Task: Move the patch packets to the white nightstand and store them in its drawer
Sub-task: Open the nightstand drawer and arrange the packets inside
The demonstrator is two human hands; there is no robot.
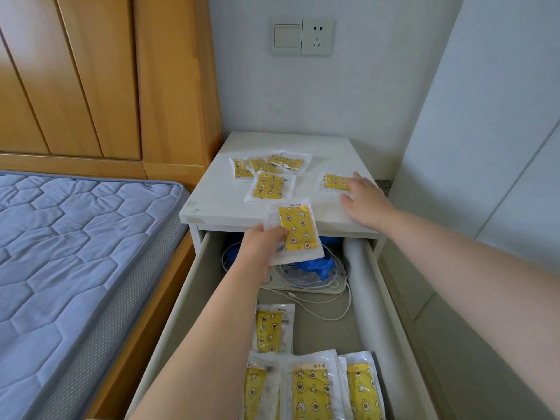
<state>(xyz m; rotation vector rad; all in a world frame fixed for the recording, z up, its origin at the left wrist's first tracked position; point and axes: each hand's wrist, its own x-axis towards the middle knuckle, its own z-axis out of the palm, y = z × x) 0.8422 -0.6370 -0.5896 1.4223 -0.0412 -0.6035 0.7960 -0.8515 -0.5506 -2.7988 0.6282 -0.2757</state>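
The white nightstand [212,204] stands beside the bed with its drawer [181,298] pulled out. My left hand [259,248] pinches one yellow patch packet [295,231] over the drawer's back part. On the nightstand top, the flat fingers of my right hand [362,198] rest on another packet [333,181] near the right edge. Several more packets [269,174] lie scattered on the top. Several packets [312,386] lie in the drawer's near part, one [272,328] a little further back.
At the back of the drawer are white cables on a flat white device [309,283], something blue [318,265], and a white tube [363,286] along the right side. A bed with a blue mattress [75,253] is on the left. A wall [485,147] is close on the right.
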